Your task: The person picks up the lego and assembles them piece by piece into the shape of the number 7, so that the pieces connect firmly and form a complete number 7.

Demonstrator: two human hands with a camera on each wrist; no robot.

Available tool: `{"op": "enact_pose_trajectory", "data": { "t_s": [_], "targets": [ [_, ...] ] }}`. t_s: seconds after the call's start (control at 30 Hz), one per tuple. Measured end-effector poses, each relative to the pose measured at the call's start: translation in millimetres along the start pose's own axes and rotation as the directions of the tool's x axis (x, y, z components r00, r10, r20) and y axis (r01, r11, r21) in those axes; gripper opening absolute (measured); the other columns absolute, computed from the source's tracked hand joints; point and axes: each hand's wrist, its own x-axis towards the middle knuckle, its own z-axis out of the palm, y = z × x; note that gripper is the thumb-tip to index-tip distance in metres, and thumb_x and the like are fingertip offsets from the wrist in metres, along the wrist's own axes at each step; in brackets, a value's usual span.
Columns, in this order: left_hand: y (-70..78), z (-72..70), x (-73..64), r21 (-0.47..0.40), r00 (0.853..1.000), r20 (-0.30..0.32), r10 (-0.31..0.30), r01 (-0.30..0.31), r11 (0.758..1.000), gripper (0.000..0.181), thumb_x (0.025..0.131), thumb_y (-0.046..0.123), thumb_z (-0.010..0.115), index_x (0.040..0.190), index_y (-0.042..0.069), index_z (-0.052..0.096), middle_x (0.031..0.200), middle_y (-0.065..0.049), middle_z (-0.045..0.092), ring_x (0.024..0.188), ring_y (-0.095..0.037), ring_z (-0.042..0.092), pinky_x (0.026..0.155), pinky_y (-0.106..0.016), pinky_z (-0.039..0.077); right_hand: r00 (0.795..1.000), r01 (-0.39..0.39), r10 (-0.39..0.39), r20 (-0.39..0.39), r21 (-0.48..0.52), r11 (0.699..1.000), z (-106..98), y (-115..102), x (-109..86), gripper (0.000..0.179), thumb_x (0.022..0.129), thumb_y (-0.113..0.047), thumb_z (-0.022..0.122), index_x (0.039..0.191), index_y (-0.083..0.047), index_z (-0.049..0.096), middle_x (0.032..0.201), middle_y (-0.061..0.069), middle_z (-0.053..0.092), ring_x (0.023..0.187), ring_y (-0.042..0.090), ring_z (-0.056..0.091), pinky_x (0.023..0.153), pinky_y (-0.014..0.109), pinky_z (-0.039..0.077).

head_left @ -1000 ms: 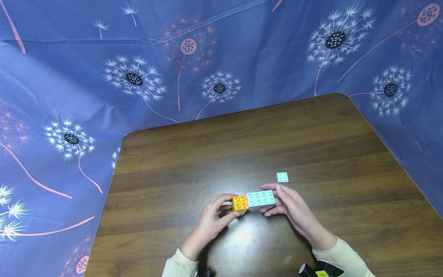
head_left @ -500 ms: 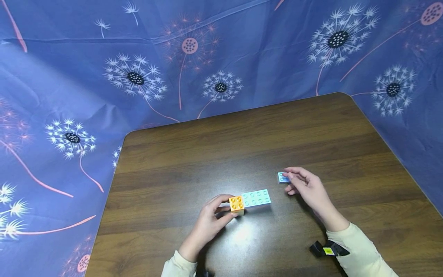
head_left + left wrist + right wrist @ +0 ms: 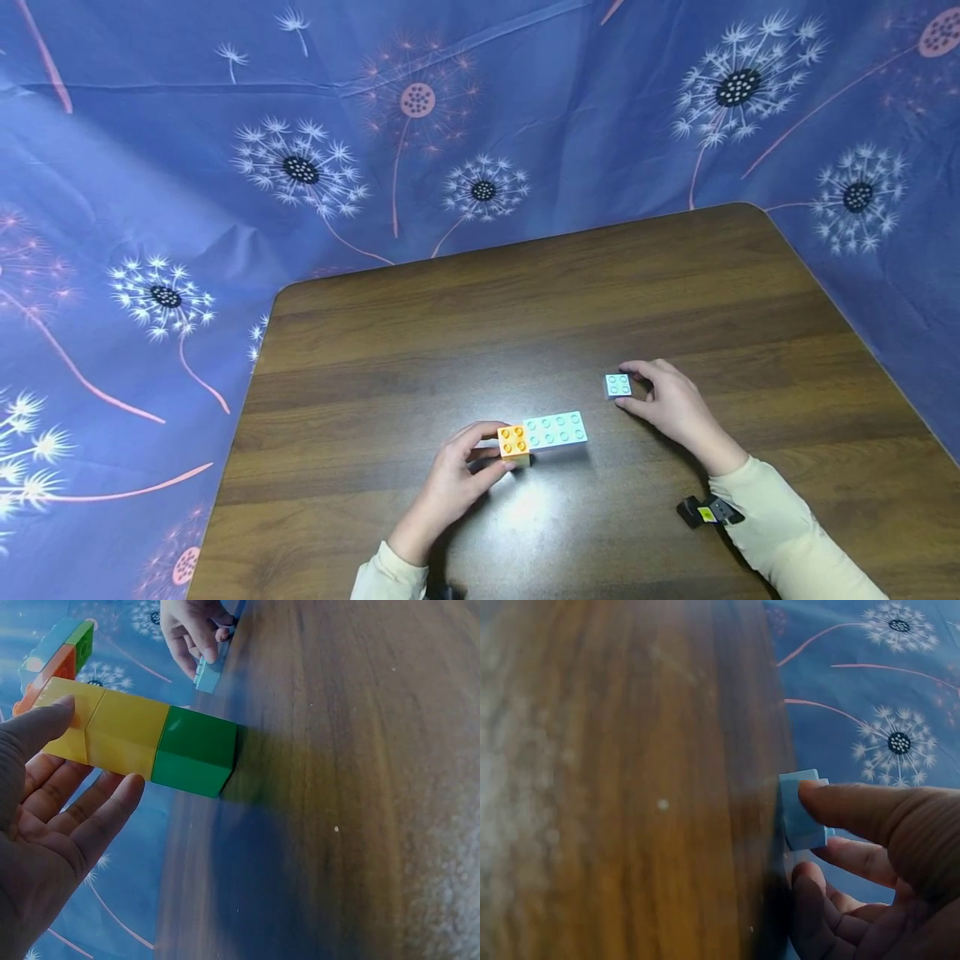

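My left hand (image 3: pixel 453 483) holds an upright stack of toy building bricks between thumb and fingers. Two yellow bricks (image 3: pixel 127 731) sit above a green brick (image 3: pixel 195 750), whose bottom meets the table. On top is an orange stud surface (image 3: pixel 513 440), and a long light-blue brick (image 3: pixel 555 429) juts out to the right from there. Beneath that overhang a small lighter green piece (image 3: pixel 82 645) shows in the left wrist view. Farther right, my right hand (image 3: pixel 675 408) pinches a small light-blue four-stud brick (image 3: pixel 801 814) by its sides, at the tabletop.
The brown wooden table (image 3: pixel 420 350) has rounded far corners. Behind it hangs a blue cloth (image 3: pixel 570 125) printed with dandelions. A black strap with a yellow label (image 3: pixel 707 513) is at the right sleeve.
My right hand has left the side of the long light-blue brick, reached right and away, and taken hold of the small light-blue brick. The left hand with the stack shifted slightly left.
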Motion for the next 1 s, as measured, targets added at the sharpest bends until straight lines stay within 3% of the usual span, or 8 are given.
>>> {"op": "enact_pose_trajectory", "data": {
  "t_s": [0.17, 0.33, 0.5, 0.57, 0.77, 1.0],
  "targets": [
    [1.6, 0.6, -0.2, 0.01, 1.0, -0.007, -0.002, 0.002, 1.0, 0.038, 0.079, -0.008, 0.074, 0.114, 0.002, 0.064, 0.114, -0.013, 0.064, 0.105, -0.018, 0.061, 0.082, -0.034, 0.055, 1.0, 0.003, -0.003, 0.008, -0.04, 0.999, 1.6, -2.7, 3.4, 0.042, 0.075, -0.015, 0.083, 0.112, -0.007, 0.068, 0.091, 0.01, 0.059, 0.065, 0.014, 0.048, 0.058, 0.031, 0.036],
    [24.7, -3.2, 2.5, -0.001, 1.0, 0.004, -0.015, 0.015, 1.0, 0.037, 0.078, -0.013, 0.073, 0.112, -0.003, 0.063, 0.113, -0.017, 0.064, 0.104, -0.019, 0.062, 0.082, -0.038, 0.055, 1.0, -0.009, 0.009, 0.016, -0.037, 0.999, 1.8, -5.4, 4.6, 0.037, 0.076, -0.016, 0.083, 0.109, -0.007, 0.068, 0.092, 0.01, 0.059, 0.064, 0.013, 0.047, 0.058, 0.031, 0.036],
    [10.9, -3.5, 0.3, -0.025, 0.999, 0.015, -0.049, 0.05, 0.998, 0.037, 0.081, -0.007, 0.074, 0.115, 0.003, 0.064, 0.116, -0.011, 0.064, 0.105, -0.02, 0.062, 0.084, -0.041, 0.054, 0.999, 0.025, -0.025, -0.025, -0.004, 1.0, -3.7, -16.6, 3.3, 0.035, 0.076, -0.017, 0.083, 0.107, -0.01, 0.069, 0.09, 0.006, 0.059, 0.061, 0.01, 0.047, 0.055, 0.027, 0.038],
    [6.6, -3.3, -0.1, -0.027, 0.998, 0.016, -0.063, 0.064, 0.998, 0.037, 0.081, -0.006, 0.074, 0.115, 0.003, 0.064, 0.117, -0.012, 0.063, 0.106, -0.022, 0.061, 0.085, -0.043, 0.053, 0.997, 0.061, -0.06, -0.056, 0.022, 0.998, -8.3, -26.9, 3.1, 0.035, 0.076, -0.017, 0.084, 0.106, -0.012, 0.069, 0.091, 0.004, 0.059, 0.06, 0.008, 0.047, 0.053, 0.025, 0.038],
    [33.8, -8.9, 3.8, -0.016, 0.996, 0.023, -0.086, 0.087, 0.996, 0.035, 0.081, -0.009, 0.072, 0.114, -0.004, 0.063, 0.117, -0.018, 0.062, 0.108, -0.028, 0.061, 0.085, -0.045, 0.053, 0.979, 0.172, -0.159, -0.125, 0.099, 0.98, -25.5, -69.5, 2.0, 0.035, 0.073, -0.016, 0.086, 0.103, -0.013, 0.069, 0.094, -0.002, 0.06, 0.06, 0.005, 0.049, 0.05, 0.022, 0.04],
    [39.5, -11.1, 5.2, -0.004, 0.995, 0.023, -0.094, 0.095, 0.996, 0.034, 0.081, -0.008, 0.073, 0.114, -0.004, 0.063, 0.115, -0.017, 0.063, 0.108, -0.024, 0.06, 0.085, -0.043, 0.053, 0.967, 0.245, -0.226, -0.117, 0.186, 0.952, -38.6, -121.7, -2.5, 0.036, 0.073, -0.014, 0.086, 0.104, -0.017, 0.069, 0.099, -0.007, 0.058, 0.067, 0.008, 0.052, 0.054, 0.02, 0.044]
  ]
}}
